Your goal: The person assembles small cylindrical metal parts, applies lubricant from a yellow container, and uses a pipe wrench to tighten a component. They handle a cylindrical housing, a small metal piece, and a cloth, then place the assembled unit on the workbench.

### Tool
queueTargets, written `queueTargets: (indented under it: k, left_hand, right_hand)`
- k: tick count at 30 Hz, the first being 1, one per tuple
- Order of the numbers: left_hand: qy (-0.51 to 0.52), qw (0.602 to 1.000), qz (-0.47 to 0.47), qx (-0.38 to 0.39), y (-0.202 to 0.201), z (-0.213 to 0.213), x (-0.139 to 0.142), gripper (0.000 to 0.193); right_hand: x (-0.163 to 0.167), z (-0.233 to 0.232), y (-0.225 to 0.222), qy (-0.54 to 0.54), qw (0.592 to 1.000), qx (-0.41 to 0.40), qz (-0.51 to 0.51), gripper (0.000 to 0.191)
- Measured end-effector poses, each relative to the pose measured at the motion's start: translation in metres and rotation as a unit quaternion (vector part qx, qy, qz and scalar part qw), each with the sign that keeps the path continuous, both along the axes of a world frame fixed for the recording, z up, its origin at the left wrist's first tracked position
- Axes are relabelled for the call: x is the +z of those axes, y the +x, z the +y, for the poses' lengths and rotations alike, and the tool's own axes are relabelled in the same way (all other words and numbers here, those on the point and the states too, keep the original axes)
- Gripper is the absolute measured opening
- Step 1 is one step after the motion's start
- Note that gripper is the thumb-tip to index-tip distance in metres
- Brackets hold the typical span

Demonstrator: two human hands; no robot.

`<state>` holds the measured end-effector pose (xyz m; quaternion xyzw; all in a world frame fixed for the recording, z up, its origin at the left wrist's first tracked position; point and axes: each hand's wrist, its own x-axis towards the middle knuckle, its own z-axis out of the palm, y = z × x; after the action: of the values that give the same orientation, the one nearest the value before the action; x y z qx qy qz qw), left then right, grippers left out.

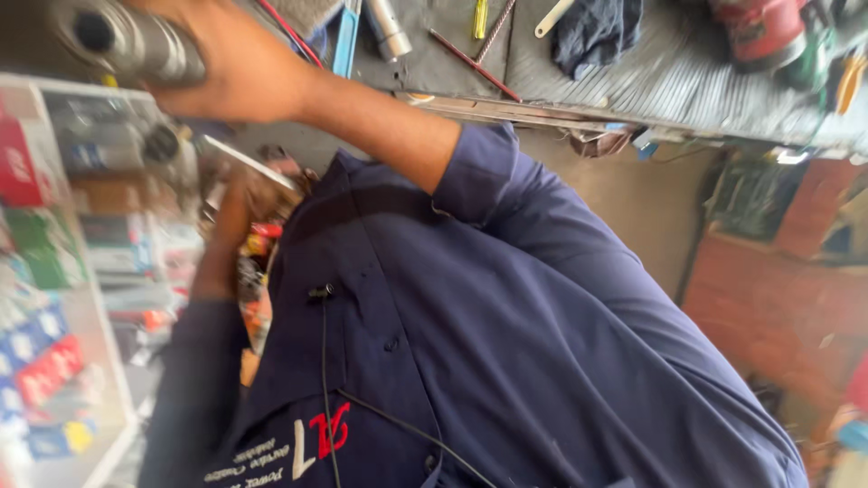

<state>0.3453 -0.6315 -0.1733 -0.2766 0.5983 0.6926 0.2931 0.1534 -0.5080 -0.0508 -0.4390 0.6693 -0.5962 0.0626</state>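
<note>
Blurred shelves of coloured boxes (41, 271) at nine o'clock; at eleven o'clock a metal cylinder (127, 41), clenched in the right hand (244, 77), forearm crossing the chest, probably to keep the heavy part up near eye level. Just below, toward ten o'clock, the left hand (242, 201), raised close to a thin silvery strip (246, 161) but too smeared to tell whether closed or released. Navy shirt (470, 343) filling the centre, then at one o'clock a grey tabletop (669, 81) carrying a dark cloth (592, 32) and a red power tool (764, 32), laid within reach.
</note>
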Motion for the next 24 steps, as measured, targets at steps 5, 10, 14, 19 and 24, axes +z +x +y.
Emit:
queueTargets:
  k: [5,10,14,19,24]
  left_hand:
    - [0.198,0.955,0.151,0.160,0.035,-0.061,0.039,0.057]
    - [0.122,0.973,0.174,0.094,0.013,-0.117,0.022,0.045]
    - [0.042,0.987,0.140,-0.069,0.027,-0.102,-0.009,0.043]
    - [-0.001,0.973,0.153,-0.176,0.041,-0.048,-0.008,0.035]
    - [-0.223,0.899,0.196,-0.322,0.025,0.002,0.046,0.025]
  right_hand:
    - [0.014,0.005,0.006,-0.016,0.999,0.010,-0.026,0.054]
    - [0.022,-0.001,0.016,-0.034,0.999,-0.021,-0.015,0.051]
    - [0.025,0.008,0.034,0.002,0.999,-0.040,0.008,0.049]
    - [0.015,0.063,0.085,0.003,0.987,-0.081,-0.137,0.048]
    - [-0.013,0.156,0.130,-0.145,0.929,-0.112,-0.321,0.034]
